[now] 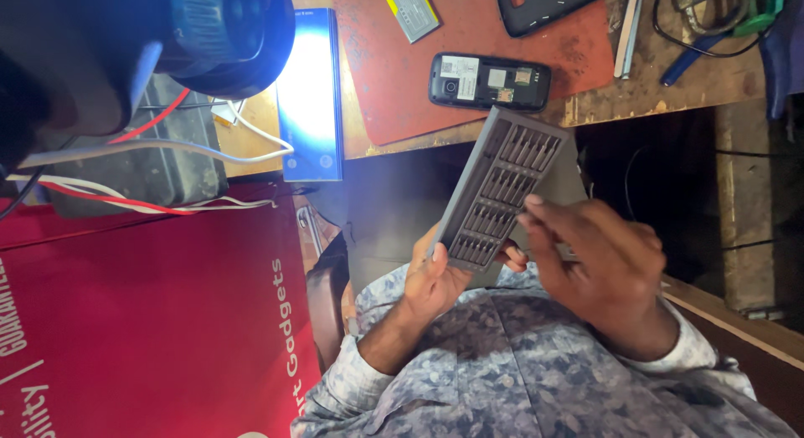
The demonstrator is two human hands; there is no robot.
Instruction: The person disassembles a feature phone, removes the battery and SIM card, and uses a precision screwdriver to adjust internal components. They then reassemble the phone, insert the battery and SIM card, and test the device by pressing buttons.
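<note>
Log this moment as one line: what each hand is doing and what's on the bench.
left hand: holds grey bit case | right hand: fingertips on a bit row | bench: opened black phone, red mat, battery

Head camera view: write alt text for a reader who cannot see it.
A person's left hand holds a grey screwdriver bit case while the right hand reaches over its bits. Beyond, an opened black phone lies on a red mat.

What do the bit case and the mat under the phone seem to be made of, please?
Bit case: probably matte grey plastic or metal, with an even, dull surface; the bits in it glint like steel. Left hand holds it; right hand is at the bits. Mat: likely red rubber or leatherette, scuffed and unglossy. Phone: black plastic, back open.
</note>
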